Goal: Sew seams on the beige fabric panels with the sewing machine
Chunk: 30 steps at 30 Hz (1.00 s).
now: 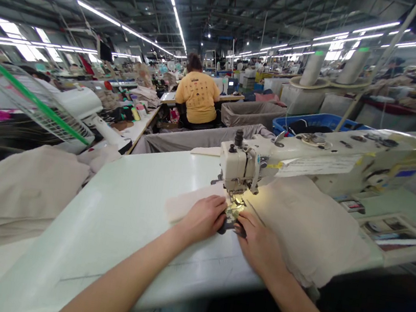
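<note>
A white sewing machine [238, 163] stands over the pale table, its small lamp lighting the needle area. My left hand [205, 218] is just left of the presser foot [238, 201], its fingers bent and pressed together on a cream fabric piece [181, 205]. To the right of the foot, my right hand [260, 241] is closed, with thumb and fingers pinched at the edge of the cloth. A larger cream fabric panel [310, 227] spreads out under the machine arm and hangs over the front edge. My fingertips and the needle partly hide the fabric between them.
A stack of cream fabric [21, 191] lies at the left, near a fan [45, 102] with a green rim. Behind the table [113, 225] are a grey cloth-lined bin [195, 136] and a blue basket [313, 122]. A person in a yellow shirt [197, 98] sits ahead.
</note>
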{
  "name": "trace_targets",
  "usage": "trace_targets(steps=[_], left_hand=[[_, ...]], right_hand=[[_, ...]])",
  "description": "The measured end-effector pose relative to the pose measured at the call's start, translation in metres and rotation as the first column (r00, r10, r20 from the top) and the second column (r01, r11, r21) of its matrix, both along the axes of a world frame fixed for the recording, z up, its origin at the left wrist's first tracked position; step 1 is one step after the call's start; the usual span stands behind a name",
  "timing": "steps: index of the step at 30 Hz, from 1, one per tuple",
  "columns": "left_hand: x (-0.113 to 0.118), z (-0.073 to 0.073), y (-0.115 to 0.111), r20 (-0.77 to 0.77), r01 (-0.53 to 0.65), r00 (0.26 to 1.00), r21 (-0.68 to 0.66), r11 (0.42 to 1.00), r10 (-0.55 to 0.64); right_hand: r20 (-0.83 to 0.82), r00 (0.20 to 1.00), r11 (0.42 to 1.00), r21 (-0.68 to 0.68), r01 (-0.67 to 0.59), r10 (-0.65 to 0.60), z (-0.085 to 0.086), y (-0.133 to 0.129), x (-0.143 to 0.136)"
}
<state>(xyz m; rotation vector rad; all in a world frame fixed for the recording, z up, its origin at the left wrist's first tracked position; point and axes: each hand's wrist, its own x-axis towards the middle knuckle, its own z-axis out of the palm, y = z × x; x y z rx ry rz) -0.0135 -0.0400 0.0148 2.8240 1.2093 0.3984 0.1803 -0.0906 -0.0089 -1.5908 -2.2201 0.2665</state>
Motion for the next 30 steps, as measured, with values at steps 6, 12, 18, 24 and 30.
trace_targets(steps=[6,12,18,24,30], left_hand=[[-0.012,0.003,-0.022,-0.026,-0.004,1.0,-0.099,0.995,0.001],[-0.029,0.01,0.004,-0.001,0.045,0.999,-0.153,0.987,-0.046],[-0.033,0.021,-0.002,-0.423,-0.539,0.756,0.03,0.842,0.5],[-0.031,0.024,-0.016,-0.476,-0.636,0.673,0.02,0.772,0.566],[-0.029,0.025,-0.019,-0.486,-0.646,0.664,0.012,0.764,0.569]], right_hand=[[-0.036,0.999,0.994,0.109,-0.001,0.005,-0.009,0.0,0.002],[-0.192,0.98,0.981,0.195,-0.003,0.042,-0.016,-0.001,0.01],[-0.398,0.916,0.983,0.18,0.019,0.055,-0.013,-0.006,0.022],[-0.368,0.921,0.991,0.094,-0.099,0.127,-0.005,-0.017,0.023],[-0.374,0.922,0.995,0.015,-0.099,0.097,0.001,-0.022,0.022]])
